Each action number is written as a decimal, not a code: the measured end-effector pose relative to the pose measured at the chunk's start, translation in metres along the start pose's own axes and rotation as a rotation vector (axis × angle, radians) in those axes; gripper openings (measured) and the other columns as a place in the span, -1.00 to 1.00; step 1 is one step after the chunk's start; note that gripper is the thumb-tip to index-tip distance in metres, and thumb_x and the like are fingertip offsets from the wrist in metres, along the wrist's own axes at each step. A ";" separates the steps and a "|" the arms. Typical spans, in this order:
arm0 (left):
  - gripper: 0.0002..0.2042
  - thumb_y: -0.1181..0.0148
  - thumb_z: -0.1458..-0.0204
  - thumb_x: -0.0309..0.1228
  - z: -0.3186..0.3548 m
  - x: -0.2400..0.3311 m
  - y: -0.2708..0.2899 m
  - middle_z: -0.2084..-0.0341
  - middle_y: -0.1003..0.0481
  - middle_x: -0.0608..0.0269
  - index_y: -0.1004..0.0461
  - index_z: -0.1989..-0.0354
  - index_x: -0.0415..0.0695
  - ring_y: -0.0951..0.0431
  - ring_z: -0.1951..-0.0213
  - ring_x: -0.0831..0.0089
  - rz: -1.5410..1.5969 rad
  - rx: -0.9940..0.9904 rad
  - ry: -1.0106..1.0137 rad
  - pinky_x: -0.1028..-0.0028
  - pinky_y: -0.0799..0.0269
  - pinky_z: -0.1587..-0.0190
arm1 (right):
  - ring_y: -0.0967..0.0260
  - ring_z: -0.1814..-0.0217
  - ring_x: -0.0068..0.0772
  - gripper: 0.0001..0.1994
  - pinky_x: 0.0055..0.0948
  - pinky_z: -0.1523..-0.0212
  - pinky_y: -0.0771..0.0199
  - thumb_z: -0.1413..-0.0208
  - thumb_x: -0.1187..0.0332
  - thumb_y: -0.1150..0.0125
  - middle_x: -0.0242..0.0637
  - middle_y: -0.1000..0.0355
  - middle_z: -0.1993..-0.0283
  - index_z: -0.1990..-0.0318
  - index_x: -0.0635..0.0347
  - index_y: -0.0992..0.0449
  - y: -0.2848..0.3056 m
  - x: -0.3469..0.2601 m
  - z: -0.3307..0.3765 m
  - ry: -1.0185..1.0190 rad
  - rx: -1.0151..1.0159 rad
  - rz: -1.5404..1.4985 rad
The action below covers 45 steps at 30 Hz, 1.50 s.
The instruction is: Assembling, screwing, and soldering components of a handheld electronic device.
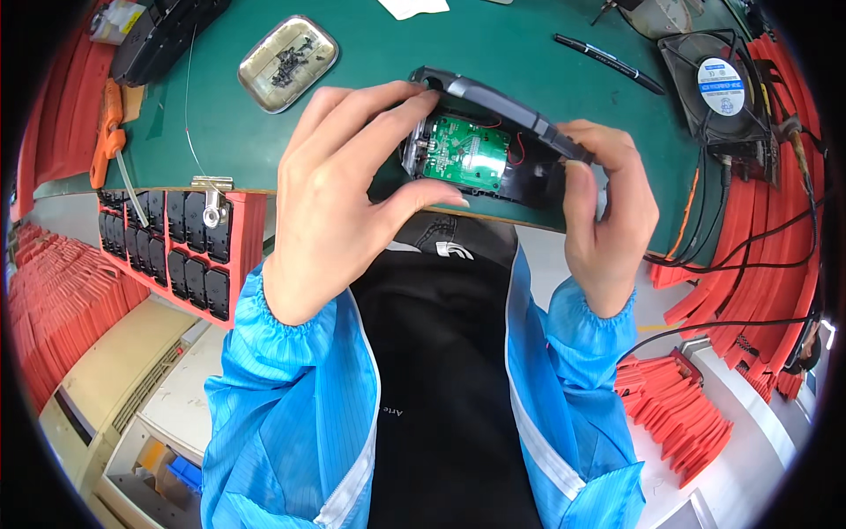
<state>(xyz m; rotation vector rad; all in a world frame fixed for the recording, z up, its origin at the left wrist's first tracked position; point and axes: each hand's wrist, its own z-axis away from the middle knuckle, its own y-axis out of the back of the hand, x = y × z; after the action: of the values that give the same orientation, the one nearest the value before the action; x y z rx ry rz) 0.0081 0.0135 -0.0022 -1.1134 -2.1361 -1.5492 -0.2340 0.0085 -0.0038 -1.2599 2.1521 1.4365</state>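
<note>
Left hand (330,185) holds the case (498,97) by its left end; right hand (612,189) pinches its right; board (463,154) inside it; tray (263,86) to its left.

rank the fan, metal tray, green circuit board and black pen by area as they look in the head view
1. Fan
2. Metal tray and green circuit board: too alike to rank
3. Black pen: long but thin

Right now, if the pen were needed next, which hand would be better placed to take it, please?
Probably the right hand: it is nearer the pen than the left hand, though it grips the cover.
</note>
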 end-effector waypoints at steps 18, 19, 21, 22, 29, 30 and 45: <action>-0.33 -0.67 0.45 -0.30 -0.001 -0.005 -0.015 0.02 -0.64 0.07 -0.65 0.03 -0.30 -0.57 0.05 0.12 0.014 0.042 -0.087 0.27 -0.48 -0.06 | -0.50 0.22 -0.26 -0.80 -0.39 0.15 -0.54 -0.19 0.61 -0.31 -0.14 -0.57 0.14 0.03 0.37 -0.56 -0.015 0.007 -0.006 -0.181 0.207 0.072; -0.33 -0.67 0.45 -0.30 -0.002 -0.005 -0.016 0.02 -0.64 0.07 -0.65 0.03 -0.30 -0.57 0.05 0.12 0.020 0.043 -0.096 0.27 -0.48 -0.06 | -0.49 0.23 -0.28 -0.79 -0.38 0.17 -0.52 -0.18 0.61 -0.32 -0.16 -0.56 0.15 0.03 0.35 -0.56 -0.015 0.007 -0.003 -0.186 0.256 0.078; -0.33 -0.66 0.44 -0.31 -0.002 -0.004 -0.016 0.00 -0.63 0.08 -0.64 0.03 -0.30 -0.57 0.04 0.12 0.011 0.033 -0.080 0.27 -0.48 -0.06 | -0.47 0.24 -0.33 -0.78 -0.38 0.19 -0.50 -0.17 0.59 -0.35 -0.19 -0.56 0.15 0.03 0.32 -0.58 -0.012 0.007 -0.001 -0.191 0.358 0.101; -0.34 -0.66 0.44 -0.31 -0.001 -0.003 -0.017 0.00 -0.63 0.08 -0.64 0.02 -0.30 -0.57 0.04 0.12 0.006 0.034 -0.065 0.27 -0.48 -0.06 | -0.47 0.24 -0.33 -0.78 -0.38 0.19 -0.50 -0.17 0.59 -0.35 -0.19 -0.56 0.15 0.03 0.32 -0.58 -0.004 0.005 0.001 -0.181 0.358 0.113; -0.42 -0.65 0.41 -0.37 0.001 0.014 -0.007 0.05 -0.63 0.11 -0.65 0.10 -0.31 -0.56 0.01 0.13 -0.106 0.081 -0.019 0.27 -0.47 -0.06 | -0.42 0.26 -0.28 -0.86 -0.37 0.21 -0.42 -0.24 0.51 -0.33 -0.18 -0.42 0.20 0.15 0.35 -0.50 0.061 0.008 0.040 -0.500 0.028 0.567; -0.53 -0.61 0.32 -0.46 0.002 0.017 -0.003 0.08 -0.62 0.09 -0.65 0.14 -0.33 -0.57 0.04 0.14 -0.107 0.080 -0.038 0.28 -0.49 -0.03 | -0.42 0.26 -0.28 -0.86 -0.37 0.21 -0.42 -0.24 0.51 -0.33 -0.18 -0.42 0.20 0.15 0.35 -0.50 0.061 0.008 0.041 -0.503 0.042 0.581; -0.86 -0.10 -0.16 -0.76 0.006 0.058 0.000 0.14 -0.60 -0.05 -0.58 0.19 -0.41 -0.61 0.07 0.27 0.626 0.185 0.220 0.38 -0.52 -0.05 | -0.56 0.10 -0.25 -0.73 -0.30 0.03 -0.54 -0.26 0.38 -0.29 -0.10 -0.62 0.11 -0.01 0.38 -0.57 0.068 -0.021 0.004 -0.193 0.224 -0.002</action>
<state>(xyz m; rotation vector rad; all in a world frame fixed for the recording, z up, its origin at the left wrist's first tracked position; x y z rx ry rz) -0.0286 0.0433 0.0312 -1.3068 -1.5389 -1.0990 -0.2754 0.0314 0.0494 -1.0009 2.1108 1.2210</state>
